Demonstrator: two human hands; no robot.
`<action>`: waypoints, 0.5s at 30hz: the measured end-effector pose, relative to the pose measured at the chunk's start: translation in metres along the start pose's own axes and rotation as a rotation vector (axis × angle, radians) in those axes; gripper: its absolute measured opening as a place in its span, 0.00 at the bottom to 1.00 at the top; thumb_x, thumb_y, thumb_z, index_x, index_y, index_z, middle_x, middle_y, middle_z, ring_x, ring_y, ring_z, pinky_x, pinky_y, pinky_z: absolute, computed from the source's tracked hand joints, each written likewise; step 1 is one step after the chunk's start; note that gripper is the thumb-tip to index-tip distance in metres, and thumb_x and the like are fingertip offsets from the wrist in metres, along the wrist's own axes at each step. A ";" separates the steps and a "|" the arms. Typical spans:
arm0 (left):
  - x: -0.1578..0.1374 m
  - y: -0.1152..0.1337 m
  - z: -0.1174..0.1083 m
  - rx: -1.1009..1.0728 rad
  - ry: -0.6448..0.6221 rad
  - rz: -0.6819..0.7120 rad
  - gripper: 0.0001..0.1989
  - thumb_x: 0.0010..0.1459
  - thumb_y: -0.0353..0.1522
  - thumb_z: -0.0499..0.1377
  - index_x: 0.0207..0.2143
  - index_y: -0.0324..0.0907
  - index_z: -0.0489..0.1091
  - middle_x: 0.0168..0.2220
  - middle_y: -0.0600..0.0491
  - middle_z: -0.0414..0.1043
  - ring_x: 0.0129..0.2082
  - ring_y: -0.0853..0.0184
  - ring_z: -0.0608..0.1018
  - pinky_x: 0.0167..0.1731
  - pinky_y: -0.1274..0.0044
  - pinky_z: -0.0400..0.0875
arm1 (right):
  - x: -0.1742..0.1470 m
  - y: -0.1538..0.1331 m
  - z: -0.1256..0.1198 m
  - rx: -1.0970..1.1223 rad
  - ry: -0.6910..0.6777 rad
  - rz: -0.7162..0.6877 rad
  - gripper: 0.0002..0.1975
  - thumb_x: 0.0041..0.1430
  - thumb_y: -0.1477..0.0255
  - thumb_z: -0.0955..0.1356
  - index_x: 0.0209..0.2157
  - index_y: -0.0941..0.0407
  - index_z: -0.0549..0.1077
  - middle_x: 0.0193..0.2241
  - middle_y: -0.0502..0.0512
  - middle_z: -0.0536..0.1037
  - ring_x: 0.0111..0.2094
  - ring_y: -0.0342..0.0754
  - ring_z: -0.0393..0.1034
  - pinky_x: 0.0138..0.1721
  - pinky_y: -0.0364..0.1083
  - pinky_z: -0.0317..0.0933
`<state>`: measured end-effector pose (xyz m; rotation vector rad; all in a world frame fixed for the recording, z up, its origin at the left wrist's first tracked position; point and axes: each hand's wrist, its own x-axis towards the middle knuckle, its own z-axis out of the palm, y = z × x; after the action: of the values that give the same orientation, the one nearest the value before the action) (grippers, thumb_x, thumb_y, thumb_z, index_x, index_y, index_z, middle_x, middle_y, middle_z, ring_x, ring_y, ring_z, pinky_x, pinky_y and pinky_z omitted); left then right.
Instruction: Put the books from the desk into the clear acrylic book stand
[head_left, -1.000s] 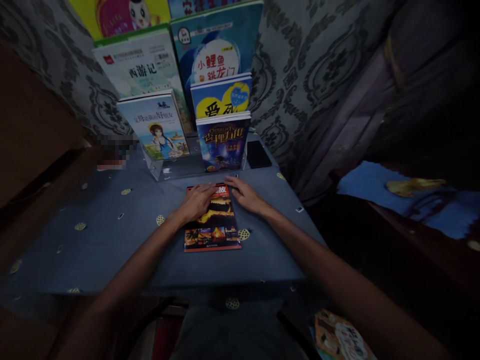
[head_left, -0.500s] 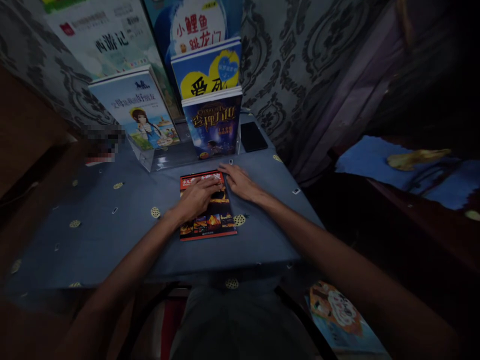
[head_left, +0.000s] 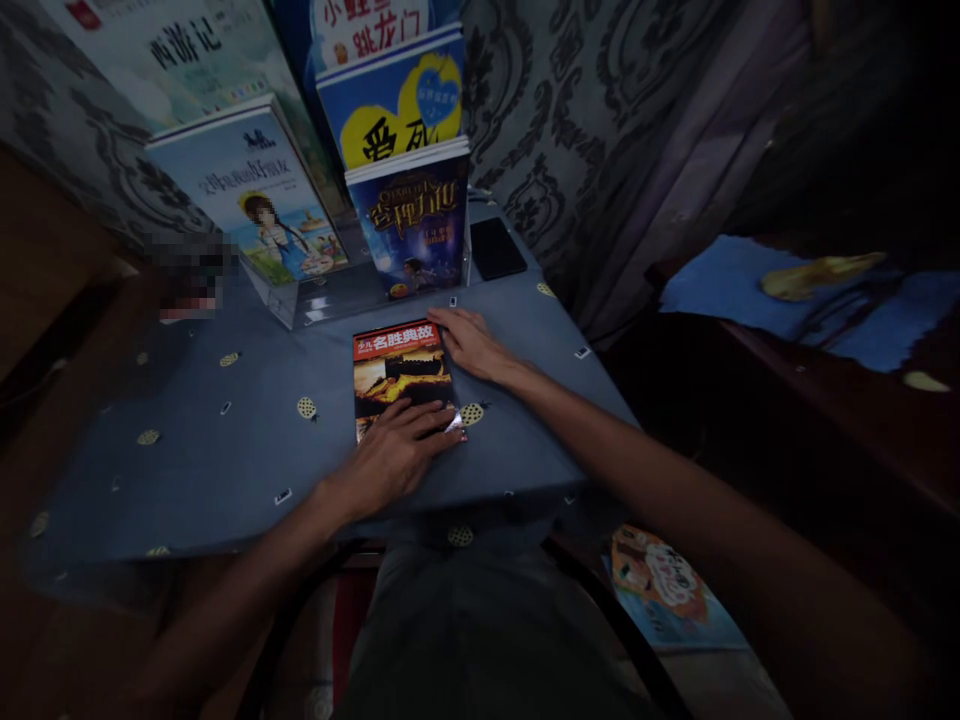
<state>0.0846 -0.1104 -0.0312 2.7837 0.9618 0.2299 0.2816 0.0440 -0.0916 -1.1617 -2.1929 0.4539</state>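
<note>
A closed book (head_left: pixel 401 375) with a red title band and a golden picture lies flat on the blue tablecloth. My left hand (head_left: pixel 394 448) rests palm down across its lower part, fingers stretched out, hiding the bottom of the cover. At the book's upper right corner, my right hand (head_left: pixel 469 342) lies with its fingers extended, the fingertips touching the edge. Neither hand is wrapped round anything.
Behind the book stands a clear display rack (head_left: pixel 300 305) holding several upright books, among them a dark blue one (head_left: pixel 411 225). A black phone (head_left: pixel 497 248) lies right of it. A picture book (head_left: pixel 675 590) is low at the right, below the tabletop.
My left hand has slid from the top of the book down to its lower part, uncovering the title. My right hand stays by the upper right corner. The view has tilted down slightly.
</note>
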 end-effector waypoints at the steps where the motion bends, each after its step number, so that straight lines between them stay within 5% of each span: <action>1: 0.001 0.001 0.000 0.005 0.019 0.000 0.20 0.66 0.27 0.52 0.57 0.48 0.69 0.62 0.51 0.69 0.64 0.61 0.68 0.63 0.59 0.62 | -0.001 -0.002 -0.001 -0.005 0.008 -0.006 0.24 0.63 0.79 0.60 0.60 0.60 0.67 0.58 0.64 0.73 0.60 0.56 0.65 0.62 0.58 0.57; 8: 0.010 0.009 0.007 0.063 0.170 -0.112 0.13 0.67 0.36 0.56 0.52 0.42 0.68 0.53 0.46 0.75 0.51 0.60 0.78 0.53 0.65 0.74 | -0.030 -0.023 -0.014 0.096 0.015 -0.024 0.26 0.62 0.80 0.59 0.59 0.55 0.68 0.52 0.58 0.78 0.53 0.54 0.71 0.58 0.57 0.62; 15: 0.009 0.009 0.010 0.091 0.198 -0.137 0.14 0.70 0.35 0.50 0.52 0.39 0.68 0.52 0.42 0.75 0.52 0.58 0.78 0.52 0.64 0.75 | -0.056 -0.029 -0.023 0.267 0.022 0.014 0.24 0.64 0.78 0.58 0.59 0.52 0.68 0.54 0.54 0.78 0.55 0.51 0.72 0.58 0.55 0.64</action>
<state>0.0996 -0.1131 -0.0381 2.8011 1.2328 0.4586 0.3025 -0.0182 -0.0784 -1.0316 -2.0323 0.7129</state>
